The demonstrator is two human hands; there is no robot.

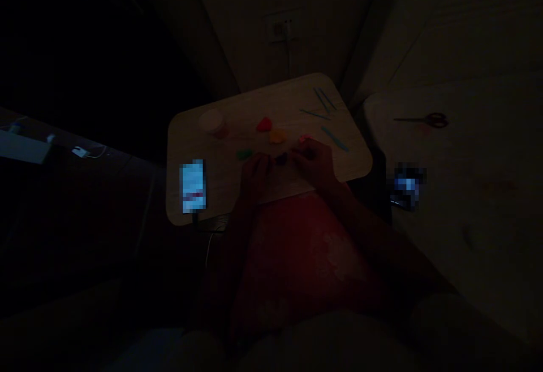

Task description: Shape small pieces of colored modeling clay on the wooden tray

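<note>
Both of my hands rest on a pale wooden lap board (229,140) in very dim light. My left hand (255,173) and my right hand (313,163) reach in from either side of a dark clay lump (281,159), and their fingertips are close to it. Just beyond my right fingers lies a small pink clay piece (304,138). Farther out are a red clay lump (264,124), an orange clay lump (278,135) and a green clay lump (244,154). Darkness hides whether either hand grips anything.
A round white tub (212,122) and several thin blue-green sculpting tools (324,100) lie on the board, with a lit phone (193,186) at its near left. Scissors (419,120) and another phone (405,185) lie on the bedding to the right.
</note>
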